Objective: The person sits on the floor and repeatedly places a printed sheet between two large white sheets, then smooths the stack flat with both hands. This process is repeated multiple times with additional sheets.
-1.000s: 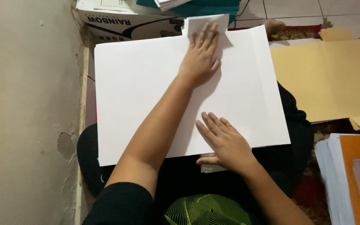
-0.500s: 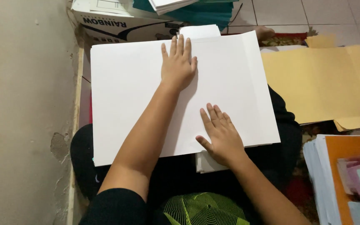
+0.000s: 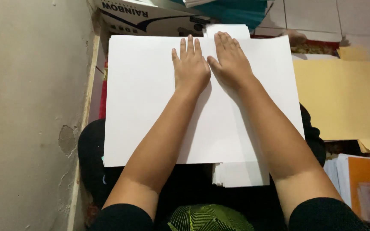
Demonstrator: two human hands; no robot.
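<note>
A large white sheet (image 3: 150, 98) lies across my lap, over a smaller stack of white paper (image 3: 240, 173) that sticks out at its near edge and far edge. My left hand (image 3: 190, 66) lies flat on the sheet near its far edge, fingers together and pointing away from me. My right hand (image 3: 232, 62) rests flat right beside it, thumbs almost touching. Neither hand holds anything.
A plastered wall (image 3: 26, 115) runs along the left. A cardboard box (image 3: 150, 19) stands beyond the sheet with teal items on top. Yellow-brown paper sheets (image 3: 343, 98) lie to the right, and a stack with an orange cover (image 3: 365, 184) at the lower right.
My right hand has moved from the near edge of the sheet up to the far edge beside my left hand. The left hand has slid slightly toward me.
</note>
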